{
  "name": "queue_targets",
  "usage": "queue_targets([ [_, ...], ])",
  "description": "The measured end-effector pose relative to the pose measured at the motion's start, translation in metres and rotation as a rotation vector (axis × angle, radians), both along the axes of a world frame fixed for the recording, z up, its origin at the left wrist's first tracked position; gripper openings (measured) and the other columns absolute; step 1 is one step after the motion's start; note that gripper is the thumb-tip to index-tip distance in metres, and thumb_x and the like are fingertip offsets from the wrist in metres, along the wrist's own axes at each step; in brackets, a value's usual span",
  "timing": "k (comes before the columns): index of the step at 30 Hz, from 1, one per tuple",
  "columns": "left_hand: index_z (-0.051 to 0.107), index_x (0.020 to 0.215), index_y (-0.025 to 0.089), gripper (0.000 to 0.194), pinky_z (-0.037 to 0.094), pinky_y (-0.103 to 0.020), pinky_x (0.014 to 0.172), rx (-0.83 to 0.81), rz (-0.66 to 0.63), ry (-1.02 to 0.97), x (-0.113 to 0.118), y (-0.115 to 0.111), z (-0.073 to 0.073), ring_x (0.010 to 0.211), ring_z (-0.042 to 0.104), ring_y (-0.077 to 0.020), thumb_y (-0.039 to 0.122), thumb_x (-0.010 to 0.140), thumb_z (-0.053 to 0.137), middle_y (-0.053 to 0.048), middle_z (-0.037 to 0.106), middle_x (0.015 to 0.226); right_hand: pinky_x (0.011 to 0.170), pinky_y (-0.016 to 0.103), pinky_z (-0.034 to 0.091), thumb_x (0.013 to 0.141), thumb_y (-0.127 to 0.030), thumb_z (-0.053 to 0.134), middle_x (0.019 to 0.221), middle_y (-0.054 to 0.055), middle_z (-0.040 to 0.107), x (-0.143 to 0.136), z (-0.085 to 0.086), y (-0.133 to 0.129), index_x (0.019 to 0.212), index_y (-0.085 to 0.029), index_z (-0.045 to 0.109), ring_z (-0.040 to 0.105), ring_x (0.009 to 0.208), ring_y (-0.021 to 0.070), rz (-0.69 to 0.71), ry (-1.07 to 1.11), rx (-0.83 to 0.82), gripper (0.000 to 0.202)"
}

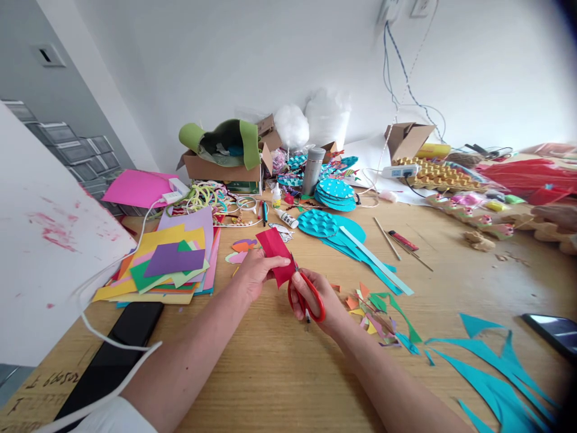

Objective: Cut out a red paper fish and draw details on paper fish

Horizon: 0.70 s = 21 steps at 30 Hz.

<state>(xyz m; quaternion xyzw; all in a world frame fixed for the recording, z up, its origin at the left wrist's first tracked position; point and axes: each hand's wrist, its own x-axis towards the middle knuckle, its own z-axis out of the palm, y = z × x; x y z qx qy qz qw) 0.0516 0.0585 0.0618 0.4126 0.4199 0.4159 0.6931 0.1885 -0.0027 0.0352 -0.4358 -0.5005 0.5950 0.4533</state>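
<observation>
My left hand (258,270) pinches a strip of red paper (273,242) above the middle of the table, thumb on top. Red-handled scissors (319,304) are in my right hand (311,294), with their blades at the right edge of the red paper. How far the blades reach into the paper is hard to make out. Beneath and beyond the left hand lie small cut shapes (243,245) in orange, purple and pink. Colourful paper scraps (378,307) are scattered to the right of the right hand.
A stack of coloured paper (175,261) and a black phone (121,343) lie on the left, crossed by a white cable (97,328). Blue paper discs (336,192), a grey flask (312,171) and glue bottles (287,218) stand behind. Blue offcuts (487,373) lie front right.
</observation>
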Motion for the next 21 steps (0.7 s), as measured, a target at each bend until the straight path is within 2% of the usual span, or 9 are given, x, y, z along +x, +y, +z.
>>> queue_targets([
  [21,0.063,0.068,0.015,0.025,0.044,-0.025,0.061,-0.019,-0.02,-0.021,0.0008,0.0005,-0.0022,0.06,0.058,-0.0125,0.021,0.05,0.079,0.0,0.065,0.065,0.034,0.019,0.028,0.079,-0.066,0.056,0.042,-0.004,0.052,-0.0003,-0.004,0.0011,0.065,-0.019,0.046,0.043,0.031,0.0071,-0.015,-0.038,-0.022,0.05],
])
